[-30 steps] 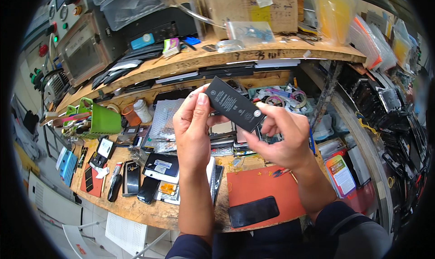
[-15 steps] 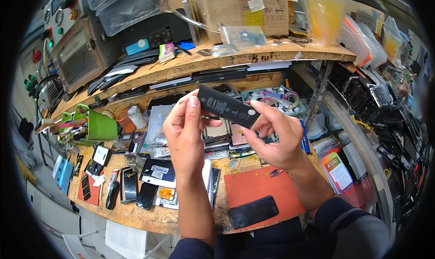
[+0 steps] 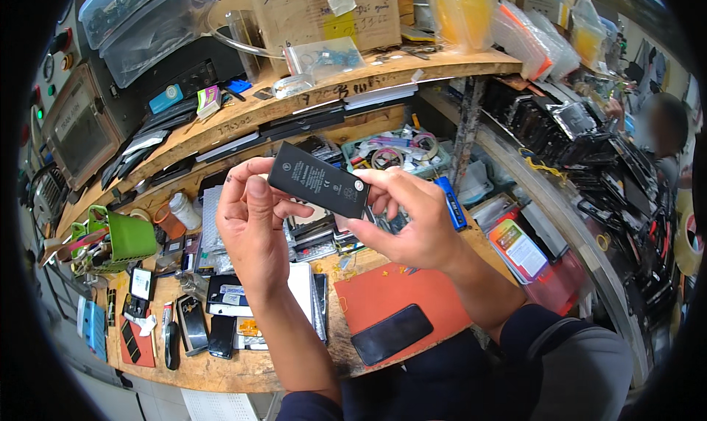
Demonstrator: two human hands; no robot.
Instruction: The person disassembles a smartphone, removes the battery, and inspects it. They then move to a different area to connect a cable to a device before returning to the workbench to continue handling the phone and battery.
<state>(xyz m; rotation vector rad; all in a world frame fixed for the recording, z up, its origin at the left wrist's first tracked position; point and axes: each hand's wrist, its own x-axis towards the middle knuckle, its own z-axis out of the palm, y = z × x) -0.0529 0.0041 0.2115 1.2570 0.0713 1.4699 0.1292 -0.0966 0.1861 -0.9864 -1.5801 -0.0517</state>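
Between my two hands, raised over the bench, is a flat black phone battery point(image 3: 317, 179) with small pale print and a round sticker near its right end. My left hand point(image 3: 254, 233) pinches its left end, thumb in front. At the other end, my right hand point(image 3: 412, 215) grips the battery between thumb and fingers. Below on the bench lies an orange-red mat point(image 3: 361, 292), and a black smartphone point(image 3: 392, 335) rests on its near part, screen up.
A green basket of tools point(image 3: 121, 235) stands at the left. Several phones, including one dark handset point(image 3: 222, 336), lie on the near left. A wooden shelf point(image 3: 317, 90) with boxes crosses the back. Stacked phone parts point(image 3: 567, 119) fill the right, where another person point(image 3: 663, 123) appears.
The view has swung to the right, so the bench appears shifted left. Both hands still hold the battery, now tilted a little differently. Another person has come into view at the far right.
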